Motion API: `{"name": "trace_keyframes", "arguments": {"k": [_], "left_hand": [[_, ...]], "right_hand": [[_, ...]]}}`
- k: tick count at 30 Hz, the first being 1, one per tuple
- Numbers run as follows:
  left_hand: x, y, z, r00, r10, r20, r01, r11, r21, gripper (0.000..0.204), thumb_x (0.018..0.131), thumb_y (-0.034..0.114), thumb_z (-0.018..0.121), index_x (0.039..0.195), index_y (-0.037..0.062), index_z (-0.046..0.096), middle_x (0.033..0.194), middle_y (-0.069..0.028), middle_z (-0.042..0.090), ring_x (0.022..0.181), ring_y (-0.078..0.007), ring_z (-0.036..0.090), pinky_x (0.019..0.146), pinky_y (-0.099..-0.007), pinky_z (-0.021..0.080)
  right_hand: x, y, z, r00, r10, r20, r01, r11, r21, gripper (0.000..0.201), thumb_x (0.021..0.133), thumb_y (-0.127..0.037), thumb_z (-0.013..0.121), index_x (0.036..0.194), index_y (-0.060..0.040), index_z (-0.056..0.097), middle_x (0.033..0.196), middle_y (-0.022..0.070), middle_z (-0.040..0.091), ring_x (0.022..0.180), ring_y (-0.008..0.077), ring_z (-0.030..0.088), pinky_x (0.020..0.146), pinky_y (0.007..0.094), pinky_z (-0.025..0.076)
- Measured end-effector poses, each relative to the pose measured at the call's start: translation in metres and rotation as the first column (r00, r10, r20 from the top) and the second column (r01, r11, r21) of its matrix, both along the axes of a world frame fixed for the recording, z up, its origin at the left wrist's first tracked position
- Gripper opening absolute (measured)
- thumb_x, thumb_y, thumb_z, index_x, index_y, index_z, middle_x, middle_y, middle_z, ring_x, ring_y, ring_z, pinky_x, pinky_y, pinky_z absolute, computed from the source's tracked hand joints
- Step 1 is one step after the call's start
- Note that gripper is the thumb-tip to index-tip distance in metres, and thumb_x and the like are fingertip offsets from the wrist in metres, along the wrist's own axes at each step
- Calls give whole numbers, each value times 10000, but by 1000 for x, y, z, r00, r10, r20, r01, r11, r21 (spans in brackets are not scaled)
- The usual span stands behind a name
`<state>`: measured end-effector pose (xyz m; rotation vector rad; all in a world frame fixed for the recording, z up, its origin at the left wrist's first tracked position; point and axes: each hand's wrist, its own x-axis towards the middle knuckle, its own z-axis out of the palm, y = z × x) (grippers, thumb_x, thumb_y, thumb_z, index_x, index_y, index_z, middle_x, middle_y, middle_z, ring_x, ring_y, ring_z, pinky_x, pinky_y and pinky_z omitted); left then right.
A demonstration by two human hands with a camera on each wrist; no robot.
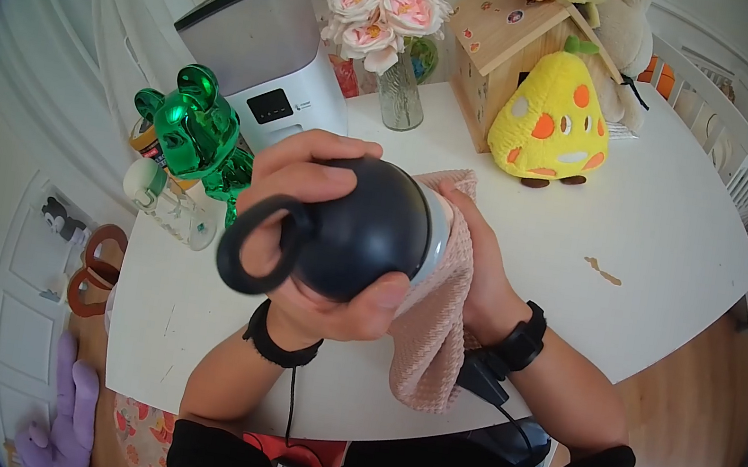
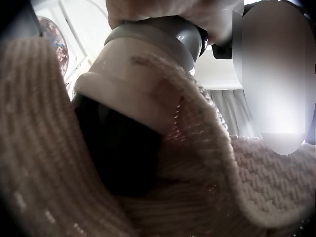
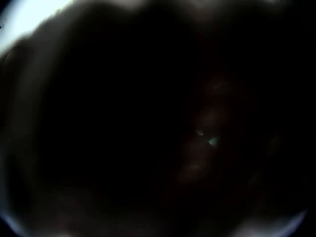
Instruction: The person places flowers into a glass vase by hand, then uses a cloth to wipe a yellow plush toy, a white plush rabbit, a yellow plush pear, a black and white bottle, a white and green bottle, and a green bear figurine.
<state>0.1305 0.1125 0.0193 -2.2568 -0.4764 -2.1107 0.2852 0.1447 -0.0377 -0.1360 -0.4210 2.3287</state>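
A water bottle (image 1: 365, 232) with a dark domed lid and a carry loop is held above the table, its lid towards me. My left hand (image 1: 315, 177) grips the lid, fingers over the far side and thumb on the near side. A pink knitted cloth (image 1: 431, 337) wraps round the bottle's body and hangs down. My right hand (image 1: 485, 259) holds the cloth against the bottle from the right, most of its fingers hidden. In the left wrist view the bottle's pale body (image 2: 123, 84) shows between folds of cloth (image 2: 39, 128). The right wrist view is almost black.
On the white table (image 1: 670, 237) stand a shiny green bear figure (image 1: 198, 128), a white dispenser (image 1: 303, 95), a vase of pink roses (image 1: 398, 94), a wooden house (image 1: 485, 58) and a yellow plush toy (image 1: 552, 125). A small clear bottle (image 1: 172, 205) stands at the left edge.
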Motion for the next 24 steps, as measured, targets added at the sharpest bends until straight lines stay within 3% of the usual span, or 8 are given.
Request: {"name": "trace_keyframes", "arguments": {"k": [4, 6, 12, 14, 15, 18, 20, 24], "left_hand": [[-7, 3, 4, 980, 26, 197, -1, 993, -122, 680, 723, 325, 834, 1230, 17, 502, 1169, -249, 583, 1015, -332, 650, 896, -426, 535], [-19, 5, 5, 991, 89, -99, -89, 996, 2, 668, 715, 310, 835, 1219, 3, 522, 1159, -251, 603, 1011, -325, 653, 886, -422, 536], [-15, 6, 7, 996, 69, -54, -71, 997, -32, 604, 715, 248, 824, 1192, -10, 559, 1146, -211, 615, 1010, -285, 656, 880, -378, 534], [-10, -4, 11, 968, 114, 222, -31, 937, -349, 551, 745, 210, 811, 1191, -2, 566, 1140, -146, 614, 1000, -217, 643, 879, -340, 528], [-13, -7, 12, 970, 149, 190, -58, 907, -417, 525, 768, 181, 799, 1206, 10, 565, 1139, -94, 612, 988, -160, 624, 880, -302, 519], [-9, -10, 10, 987, 155, 29, -127, 887, -445, 516, 773, 177, 797, 1203, 11, 566, 1134, -82, 611, 978, -143, 615, 878, -283, 512], [-4, -11, 9, 992, 123, 3, -108, 881, -460, 511, 780, 178, 794, 1204, 7, 564, 1137, -78, 615, 984, -136, 614, 882, -274, 505], [-2, -12, 9, 982, -13, 188, 117, 827, -551, 519, 794, 200, 784, 1216, 0, 557, 1177, -108, 632, 996, -142, 624, 910, -289, 502]], "right_hand": [[-8, -6, 2, 883, -288, 371, 273, 957, 92, 461, 1026, -391, 555, 1209, 23, 641, 1083, 170, 705, 952, 211, 698, 879, 337, 547], [-9, -1, -10, 764, -337, 550, 216, 937, 274, 463, 1025, -398, 561, 1071, 45, 690, 958, 133, 720, 873, 180, 682, 811, 310, 526], [-8, 0, -7, 665, -444, 601, 246, 890, 385, 492, 1056, -401, 518, 957, 43, 706, 858, 103, 708, 792, 150, 646, 763, 312, 508], [-8, -5, 0, 623, -514, 590, 238, 843, 483, 512, 1068, -431, 483, 981, 22, 706, 893, 90, 709, 800, 139, 645, 761, 296, 515], [-7, -9, 6, 576, -585, 570, 229, 785, 575, 534, 1080, -461, 448, 1005, 0, 706, 927, 76, 710, 807, 127, 643, 759, 279, 522], [0, -22, 35, 774, -416, 477, 131, 842, 523, 573, 1104, -463, 371, 1188, 32, 646, 1020, 87, 693, 918, 128, 628, 815, 299, 514], [2, -21, 30, 792, -409, 453, 72, 799, 596, 588, 1105, -480, 343, 1301, 20, 583, 1086, 78, 668, 966, 117, 605, 858, 288, 509], [13, -21, 18, 864, -399, 306, 35, 655, 755, 622, 1099, -489, 358, 1353, 55, 521, 1147, 89, 634, 1024, 135, 582, 922, 281, 472]]}}
